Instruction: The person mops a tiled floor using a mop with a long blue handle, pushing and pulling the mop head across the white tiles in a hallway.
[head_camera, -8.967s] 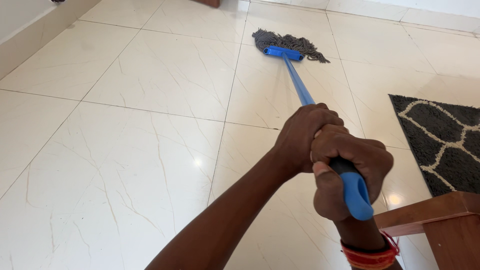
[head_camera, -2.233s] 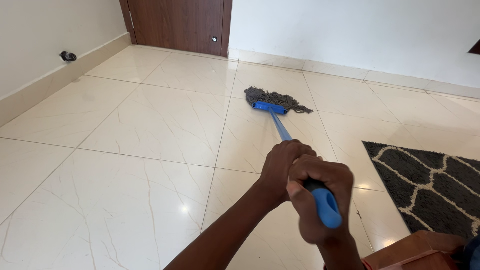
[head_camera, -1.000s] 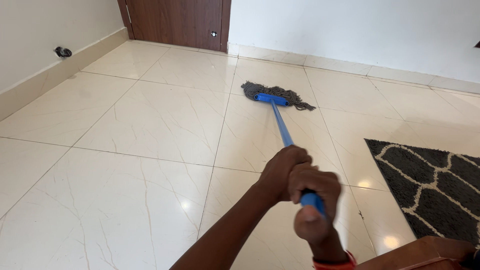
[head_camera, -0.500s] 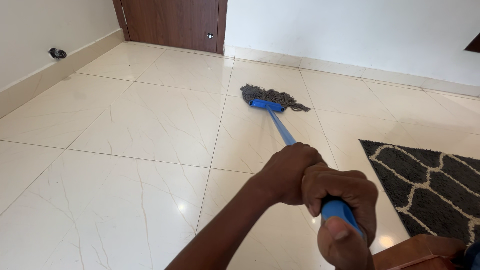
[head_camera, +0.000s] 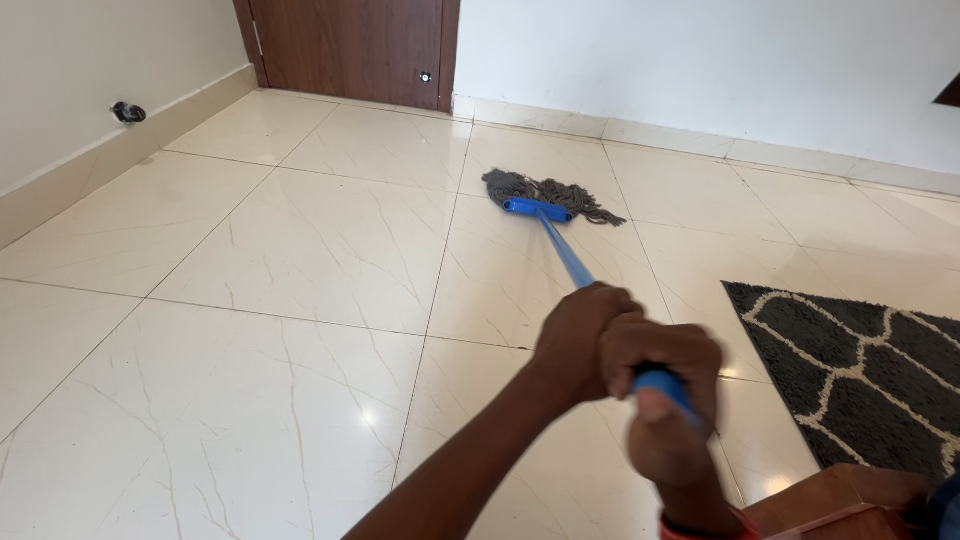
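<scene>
A mop with a blue handle (head_camera: 565, 253) runs from my hands out to its blue bar and grey string head (head_camera: 545, 190), which lies on the cream tiled floor (head_camera: 300, 250). My left hand (head_camera: 580, 335) grips the handle further down the shaft. My right hand (head_camera: 665, 400) is wrapped around the blue top end of the handle, right behind the left hand and touching it. My right hand is blurred.
A dark rug with a pale lattice pattern (head_camera: 870, 370) lies at the right. A brown wooden furniture corner (head_camera: 850, 500) shows at the bottom right. A brown door (head_camera: 350, 45) and white walls with a skirting stand at the back and left.
The mop head has stayed on nearly the same tile. My hands have shifted slightly on the handle end, and the right hand has moved up and back, now blurred.
</scene>
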